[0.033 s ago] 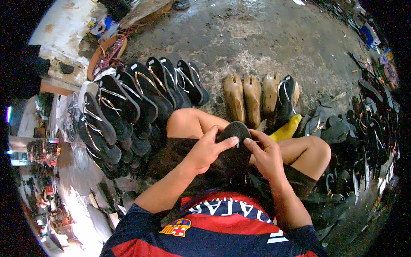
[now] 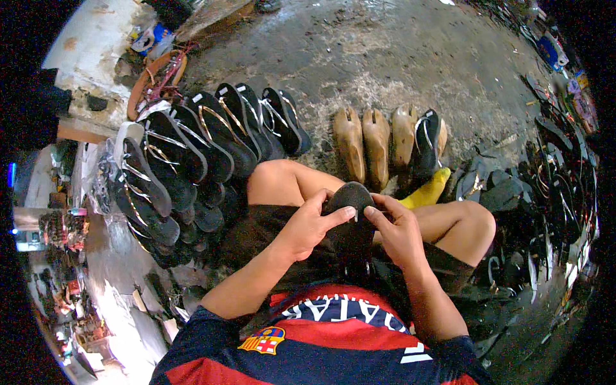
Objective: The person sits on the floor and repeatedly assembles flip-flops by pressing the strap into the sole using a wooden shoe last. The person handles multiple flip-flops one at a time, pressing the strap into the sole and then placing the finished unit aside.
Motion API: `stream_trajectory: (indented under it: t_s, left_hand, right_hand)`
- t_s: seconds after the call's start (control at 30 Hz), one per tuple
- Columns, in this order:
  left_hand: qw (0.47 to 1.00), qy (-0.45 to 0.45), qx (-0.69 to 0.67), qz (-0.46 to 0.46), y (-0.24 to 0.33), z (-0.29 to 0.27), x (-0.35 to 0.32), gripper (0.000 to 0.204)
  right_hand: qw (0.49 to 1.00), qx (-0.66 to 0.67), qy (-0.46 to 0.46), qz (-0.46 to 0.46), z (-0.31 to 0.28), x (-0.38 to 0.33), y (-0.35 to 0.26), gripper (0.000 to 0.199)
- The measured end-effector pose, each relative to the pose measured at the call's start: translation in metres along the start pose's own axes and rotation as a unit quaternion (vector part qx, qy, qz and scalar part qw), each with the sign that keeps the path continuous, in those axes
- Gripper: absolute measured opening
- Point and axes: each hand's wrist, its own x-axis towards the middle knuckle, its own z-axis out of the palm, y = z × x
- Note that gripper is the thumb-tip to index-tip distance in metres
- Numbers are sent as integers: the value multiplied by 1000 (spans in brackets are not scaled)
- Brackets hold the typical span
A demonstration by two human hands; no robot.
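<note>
Over the lap, both hands' fingers (image 2: pixel 343 213) pinch a black sandal (image 2: pixel 351 240).

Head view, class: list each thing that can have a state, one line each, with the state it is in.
left hand: gripping the black sandal sole from the left
right hand: gripping the sole from the right
black sandal sole: held over the lap, toe end away
strapped sandals: lined up overlapping on the floor
wooden shoe forms: lying side by side, one wearing a sandal
</note>
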Motion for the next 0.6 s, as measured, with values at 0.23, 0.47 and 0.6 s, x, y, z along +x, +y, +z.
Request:
stream_trajectory:
  t_s: [0.23, 0.47, 0.6]
  left_hand:
    - [949, 80, 260, 159, -22, 14, -3, 43]
    - [927, 62, 292, 228, -30, 11, 0, 46]
    - [913, 59, 325, 241, -39, 6, 2, 49]
  right_hand:
    - [972, 176, 0, 156, -4, -8, 0, 42]
    - [995, 86, -2, 45, -3, -9, 29, 42]
    - [998, -3, 64, -2, 10, -12, 40, 41]
